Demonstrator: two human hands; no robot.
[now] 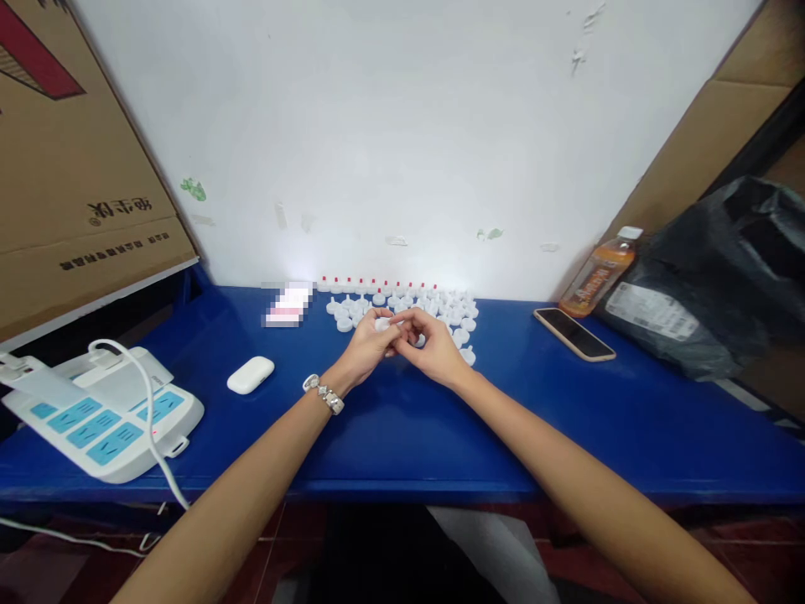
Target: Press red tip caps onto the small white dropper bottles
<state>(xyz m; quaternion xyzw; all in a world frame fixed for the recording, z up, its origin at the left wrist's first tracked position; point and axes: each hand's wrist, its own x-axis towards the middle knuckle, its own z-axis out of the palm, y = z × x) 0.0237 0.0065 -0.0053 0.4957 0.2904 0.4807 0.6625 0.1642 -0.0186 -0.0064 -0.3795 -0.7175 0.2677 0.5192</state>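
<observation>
My left hand (371, 342), with a watch (324, 394) on its wrist, is closed round a white plastic cap (382, 324). Against it, the fingers of my right hand (428, 346) are bent into a pinch; whatever lies between their tips is too small or hidden to name. Both hands are just above the blue table, in front of a cluster of loose white caps with thin spouts (345, 323). Along the wall behind them stands a row of similar white caps with red tips (360, 283). My hands cover part of the cluster.
On the blue table (377, 445), a power strip (119, 428) with a cable and a white earphone case (251, 375) lie to the left. A phone (573, 334), an orange drink bottle (597, 273) and a black plastic bag (710, 277) are at the right. A white wall (402, 151) closes the back.
</observation>
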